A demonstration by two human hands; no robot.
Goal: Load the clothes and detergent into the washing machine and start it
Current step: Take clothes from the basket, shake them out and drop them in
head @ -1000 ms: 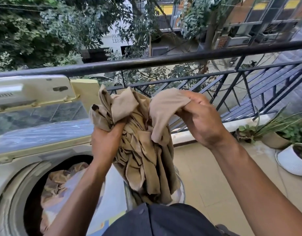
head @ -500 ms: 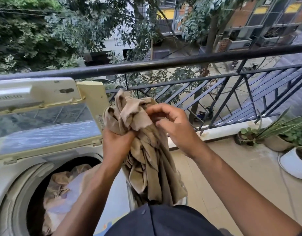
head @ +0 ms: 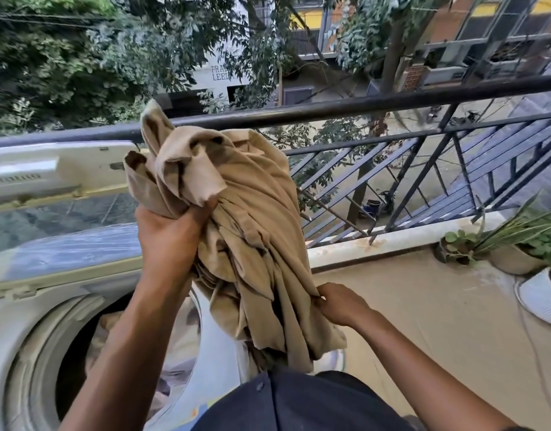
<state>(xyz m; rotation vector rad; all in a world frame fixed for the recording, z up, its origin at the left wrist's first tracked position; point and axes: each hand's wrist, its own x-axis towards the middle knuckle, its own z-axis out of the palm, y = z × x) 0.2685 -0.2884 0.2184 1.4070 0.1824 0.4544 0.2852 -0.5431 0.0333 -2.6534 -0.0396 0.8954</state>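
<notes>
**Inspector:** State the position of the load.

**Assessor:** One tan garment, bunched, is held up in front of the balcony railing, above and to the right of the washing machine. The lid stands raised. The drum opening already contains pale fabric, partly hidden behind the forearm.

**Inspector:** The left hand?

**Assessor:** The left hand is clenched around the upper folds, grip narrow and full of cloth. A loose flap spills over the fist; most of the garment hangs below and to the right of it.

**Inspector:** And the right?

**Assessor:** The right hand pinches a lower fold at the garment's right edge, fingertips closed on the fabric. It sits well below the left hand, with the trailing hem hanging under both.

**Inspector:** Why held so?

**Assessor:** In my judgement, the high fist carries the weight while the low pinch gathers the trailing part, so nothing drags over the machine's rim and the bundle can go into the opening in one piece.

**Inspector:** Detergent?

**Assessor:** None visible. Loading is, I judge, under way; detergent and starting remain to be done.

**Inspector:** Risk?

**Assessor:** The hem hangs just outside the drum; it could snag on the edge.
</notes>
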